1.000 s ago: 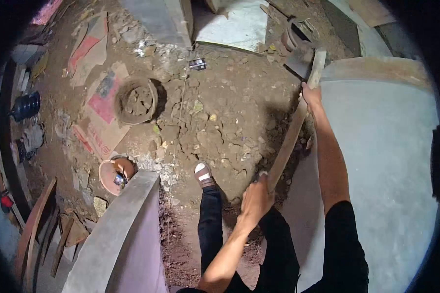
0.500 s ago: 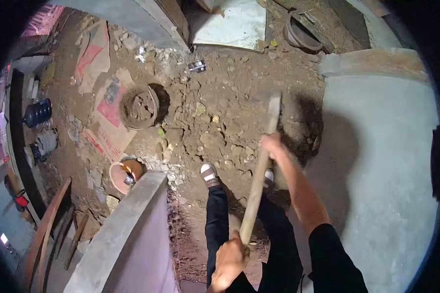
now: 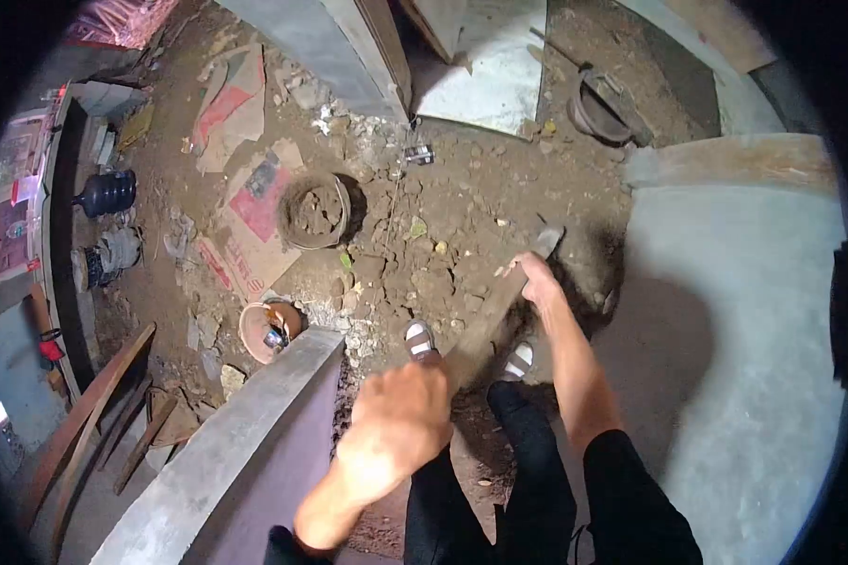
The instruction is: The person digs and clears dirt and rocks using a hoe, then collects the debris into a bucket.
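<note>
My left hand [image 3: 400, 414], a little blurred, is closed around the lower end of a hoe's wooden handle. Further up, my right hand [image 3: 534, 280] grips the same hoe [image 3: 485, 331] close to its head. The dark metal head is beside a dug hollow [image 3: 589, 278] in the soil, just beyond my right hand. Loose dirt and stones [image 3: 433, 282] cover the ground ahead of my sandalled feet.
A bucket of soil [image 3: 292, 221] stands on flattened cardboard [image 3: 245, 268] to the left. An orange bucket [image 3: 256, 330] sits by a low wall [image 3: 245, 414]. A pale wall [image 3: 744, 330] borders the right; another dark container [image 3: 601, 118] lies at the back.
My left hand has risen and moved forward and left, bringing the handle's near end up. The hoe's head has dropped back nearer to me, and the view has shifted a little.
</note>
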`<action>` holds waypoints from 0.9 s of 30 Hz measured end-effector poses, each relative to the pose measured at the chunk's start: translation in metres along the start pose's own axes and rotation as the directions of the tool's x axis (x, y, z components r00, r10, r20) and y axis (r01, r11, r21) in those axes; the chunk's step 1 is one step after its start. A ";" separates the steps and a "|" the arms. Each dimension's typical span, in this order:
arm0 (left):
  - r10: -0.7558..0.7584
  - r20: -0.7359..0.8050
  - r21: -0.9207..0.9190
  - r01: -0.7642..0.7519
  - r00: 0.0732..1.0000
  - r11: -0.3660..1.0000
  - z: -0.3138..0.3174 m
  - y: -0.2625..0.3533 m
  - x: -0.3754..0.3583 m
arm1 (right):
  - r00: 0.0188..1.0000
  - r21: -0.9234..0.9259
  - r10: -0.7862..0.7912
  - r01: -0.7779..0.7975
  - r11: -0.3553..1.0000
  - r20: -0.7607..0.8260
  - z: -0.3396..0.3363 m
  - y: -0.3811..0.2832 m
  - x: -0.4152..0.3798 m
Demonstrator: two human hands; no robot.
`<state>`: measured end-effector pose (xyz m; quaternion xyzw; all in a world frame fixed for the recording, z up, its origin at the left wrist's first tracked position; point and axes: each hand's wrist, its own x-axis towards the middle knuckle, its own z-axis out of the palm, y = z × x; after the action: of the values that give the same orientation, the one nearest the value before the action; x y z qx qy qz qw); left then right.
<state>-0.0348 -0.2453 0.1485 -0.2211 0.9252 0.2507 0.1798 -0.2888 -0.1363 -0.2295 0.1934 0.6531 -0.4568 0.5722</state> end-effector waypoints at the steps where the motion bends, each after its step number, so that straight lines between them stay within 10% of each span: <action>1: -0.026 0.053 0.010 0.025 0.998 1.000 -0.015 -0.001 0.009 | 1.000 0.066 0.004 -0.005 0.998 0.019 0.001 -0.003 -0.002; 6: 0.059 0.085 0.073 -0.065 0.995 0.995 -0.086 -0.014 0.022 | 0.985 0.463 -0.063 -0.019 0.886 0.160 0.025 -0.003 -0.009; 8: 0.006 0.239 0.149 -0.042 0.971 0.988 -0.113 -0.016 0.018 | 0.995 0.267 -0.046 0.022 0.964 0.085 0.052 -0.011 -0.034; 12: 0.078 -0.297 0.210 -0.015 0.952 0.978 -0.118 -0.052 -0.029 | 0.976 0.545 -0.015 -0.108 0.832 0.216 0.121 -0.006 -0.047; 14: 0.050 -0.309 0.263 0.035 0.950 0.964 -0.133 -0.072 -0.059 | 0.978 0.559 -0.022 -0.100 0.823 0.206 0.170 -0.008 -0.068; 16: -0.329 0.076 0.318 0.290 0.941 0.903 -0.162 -0.081 -0.075 | 0.980 0.552 -0.026 -0.090 0.829 0.199 0.219 -0.008 -0.087; 22: -0.726 0.039 -0.026 0.727 0.686 0.686 -0.119 -0.135 -0.175 | 0.959 0.377 0.015 -0.125 0.918 0.282 0.345 0.013 -0.123; 27: -0.829 0.124 -0.369 0.801 0.545 0.472 0.008 -0.153 -0.231 | 0.949 0.156 0.005 -0.057 0.986 0.314 0.407 0.067 -0.105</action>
<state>0.2366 -0.2857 0.1854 -0.6736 0.6454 0.3019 0.1966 0.0235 -0.4070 -0.1283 0.1749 0.5114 -0.5246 0.6578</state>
